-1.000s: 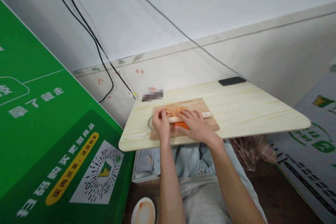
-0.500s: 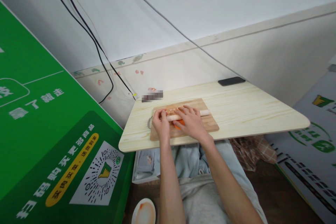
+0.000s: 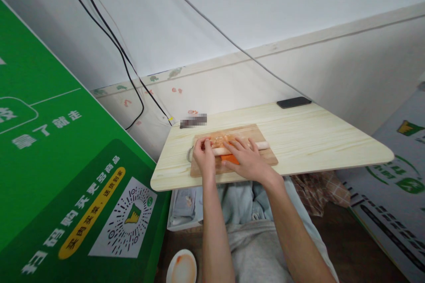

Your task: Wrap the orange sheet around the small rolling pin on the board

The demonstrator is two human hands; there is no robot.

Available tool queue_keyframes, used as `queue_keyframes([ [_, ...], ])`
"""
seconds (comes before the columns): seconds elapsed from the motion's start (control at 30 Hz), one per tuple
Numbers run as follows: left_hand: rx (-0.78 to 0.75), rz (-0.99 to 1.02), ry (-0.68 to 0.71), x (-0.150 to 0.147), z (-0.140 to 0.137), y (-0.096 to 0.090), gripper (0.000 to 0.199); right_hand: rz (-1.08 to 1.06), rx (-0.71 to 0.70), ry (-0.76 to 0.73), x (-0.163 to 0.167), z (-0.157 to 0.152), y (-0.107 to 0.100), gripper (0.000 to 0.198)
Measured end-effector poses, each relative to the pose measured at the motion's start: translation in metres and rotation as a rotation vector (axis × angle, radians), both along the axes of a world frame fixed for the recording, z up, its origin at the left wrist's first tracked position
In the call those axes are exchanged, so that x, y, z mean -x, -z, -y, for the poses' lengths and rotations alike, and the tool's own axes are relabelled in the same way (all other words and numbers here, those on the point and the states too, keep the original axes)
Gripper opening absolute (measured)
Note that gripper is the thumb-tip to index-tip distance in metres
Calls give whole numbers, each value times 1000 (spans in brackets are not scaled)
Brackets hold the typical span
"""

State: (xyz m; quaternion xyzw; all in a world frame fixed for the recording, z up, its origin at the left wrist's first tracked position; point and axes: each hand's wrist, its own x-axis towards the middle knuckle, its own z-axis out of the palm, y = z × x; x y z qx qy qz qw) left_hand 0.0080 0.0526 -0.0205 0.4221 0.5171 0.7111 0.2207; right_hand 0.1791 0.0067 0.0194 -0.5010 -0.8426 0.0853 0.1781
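A pale wooden rolling pin [image 3: 219,151] lies across a wooden cutting board [image 3: 267,158]. My left hand [image 3: 203,155] is closed round the pin's left end, its thumb and fingertips drawn together. Flat on the right half of the pin rests my right hand [image 3: 247,159], fingers spread and outstretched. Beyond the pin, a clear plastic sheet or bag with orange bits [image 3: 219,139] covers part of the board. Below the pin, close to my right thumb, shows a flat bright orange piece [image 3: 230,159]; what it is I cannot make out.
The board sits on a light wood-grain table [image 3: 318,141] against the wall. A black phone [image 3: 294,102] lies at its back edge, and a blurred-out dark object [image 3: 193,121] at the back left. A stained white plate [image 3: 182,267] is below, left of my legs. A green panel [image 3: 109,172] stands at left.
My right hand has slid slightly right and toward me, its fingers flatter across the pin. The pin has shifted a little to the right. My left hand has stayed in place.
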Motion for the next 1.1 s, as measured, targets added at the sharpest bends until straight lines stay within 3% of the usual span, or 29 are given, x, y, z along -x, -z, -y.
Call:
queue_keyframes([
  [0.33, 5, -33, -11, -1, 0, -3, 19, -37, -117, 99, 17, -16, 6, 58],
  [0.8, -11, -15, 4, 0, 0, 0, 21, -32, 66, -37, -9, 8, -17, 63],
  [1.1, -13, -2, -4, -1, 0, -3, 17, 5, -7, 25, 6, -9, -7, 61],
])
